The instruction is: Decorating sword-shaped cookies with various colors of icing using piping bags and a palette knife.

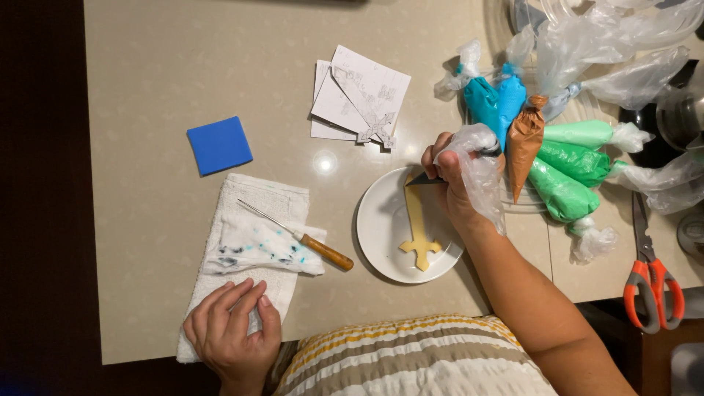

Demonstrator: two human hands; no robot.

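The right hand (pixel 455 180) grips a piping bag (pixel 480 172), its dark tip on the sword-shaped cookie (pixel 418 227) lying on a white plate (pixel 381 235). The left hand (pixel 231 326) rests flat, holding nothing, on a stained towel (pixel 249 220) beside a wooden-handled pick (pixel 301 238). Coloured bags (pixel 565 158) crowd just right; scissors (pixel 649 279), paper templates (pixel 359 99) and a blue square (pixel 218 144) lie around on the table (pixel 147 59)

A sword-shaped cookie (pixel 418 227) lies on the plate (pixel 381 235), towel (pixel 249 235) left, piping bags (pixel 557 154) right.
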